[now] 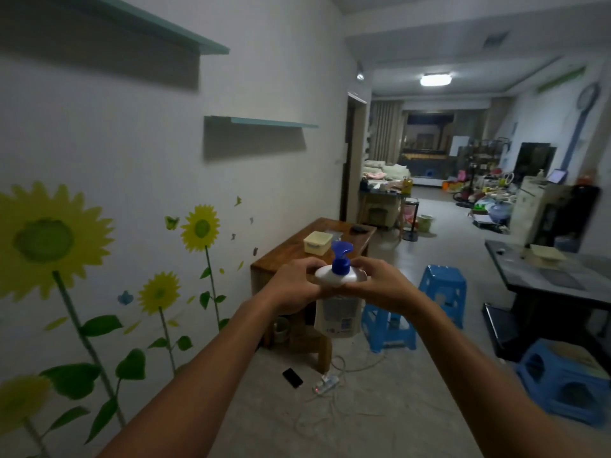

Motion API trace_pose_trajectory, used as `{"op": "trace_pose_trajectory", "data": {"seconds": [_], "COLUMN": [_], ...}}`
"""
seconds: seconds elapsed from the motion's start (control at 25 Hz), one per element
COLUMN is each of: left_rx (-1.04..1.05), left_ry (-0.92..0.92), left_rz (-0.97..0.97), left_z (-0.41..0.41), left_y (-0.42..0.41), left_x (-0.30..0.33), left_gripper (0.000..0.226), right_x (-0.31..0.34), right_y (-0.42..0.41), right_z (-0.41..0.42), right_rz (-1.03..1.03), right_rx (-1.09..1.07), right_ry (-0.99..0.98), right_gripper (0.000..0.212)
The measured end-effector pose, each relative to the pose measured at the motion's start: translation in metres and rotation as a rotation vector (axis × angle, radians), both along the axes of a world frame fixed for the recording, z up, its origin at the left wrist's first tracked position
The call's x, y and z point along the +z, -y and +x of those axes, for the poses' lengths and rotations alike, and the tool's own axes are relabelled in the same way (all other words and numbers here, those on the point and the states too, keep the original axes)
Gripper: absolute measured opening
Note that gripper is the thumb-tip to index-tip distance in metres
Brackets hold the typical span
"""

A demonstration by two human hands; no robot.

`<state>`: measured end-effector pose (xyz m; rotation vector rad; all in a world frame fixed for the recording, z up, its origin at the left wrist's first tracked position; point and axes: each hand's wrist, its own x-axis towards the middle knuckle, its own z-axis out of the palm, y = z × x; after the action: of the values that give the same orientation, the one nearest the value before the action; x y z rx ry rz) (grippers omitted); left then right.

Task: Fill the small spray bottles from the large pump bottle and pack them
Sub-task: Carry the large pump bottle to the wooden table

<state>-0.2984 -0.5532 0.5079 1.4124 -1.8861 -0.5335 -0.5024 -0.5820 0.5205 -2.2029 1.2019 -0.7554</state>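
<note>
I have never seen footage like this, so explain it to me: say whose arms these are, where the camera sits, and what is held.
There is no machine here. A person wears one wide-angle camera on the head, so you look out along their two bare arms. The left hand and the right hand together grip the shoulders of a large pump bottle, white with a blue pump on top, held up in the air. Beyond it, against the sunflower wall, stands a wooden table with a pale lidded box on it. Blue plastic stools stand on the floor to the right. No small spray bottles are visible.
</note>
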Motion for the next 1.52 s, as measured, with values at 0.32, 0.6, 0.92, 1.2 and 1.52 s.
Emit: {"op": "trace_pose_trajectory", "data": {"seconds": [0.32, 0.6, 0.92, 1.2, 1.52], "left_rx": [-0.123, -0.227, -0.325, -0.419, -0.426], "left_ry": [0.045, 0.007, -0.042, -0.082, -0.08], "left_rz": [-0.015, 0.013, -0.021, -0.006, 0.048], "left_z": [-0.042, -0.032, 0.023, 0.018, -0.012], "left_y": [0.051, 0.097, 0.205, 0.281, 0.387], "left_x": [0.008, 0.006, 0.012, 0.016, -0.007], "left_gripper": [0.054, 0.054, 0.052, 0.052, 0.05], "right_x": [-0.006, -0.01, 0.006, 0.009, -0.012], "right_y": [0.036, 0.064, 0.148, 0.213, 0.316], "right_z": [-0.043, -0.033, 0.026, 0.021, -0.006], "right_rz": [0.01, 0.044, 0.059, 0.087, 0.122], "right_rx": [-0.117, -0.219, -0.337, -0.396, -0.441], "right_ry": [0.08, 0.079, 0.088, 0.133, 0.129], "right_gripper": [0.064, 0.066, 0.065, 0.065, 0.069]}}
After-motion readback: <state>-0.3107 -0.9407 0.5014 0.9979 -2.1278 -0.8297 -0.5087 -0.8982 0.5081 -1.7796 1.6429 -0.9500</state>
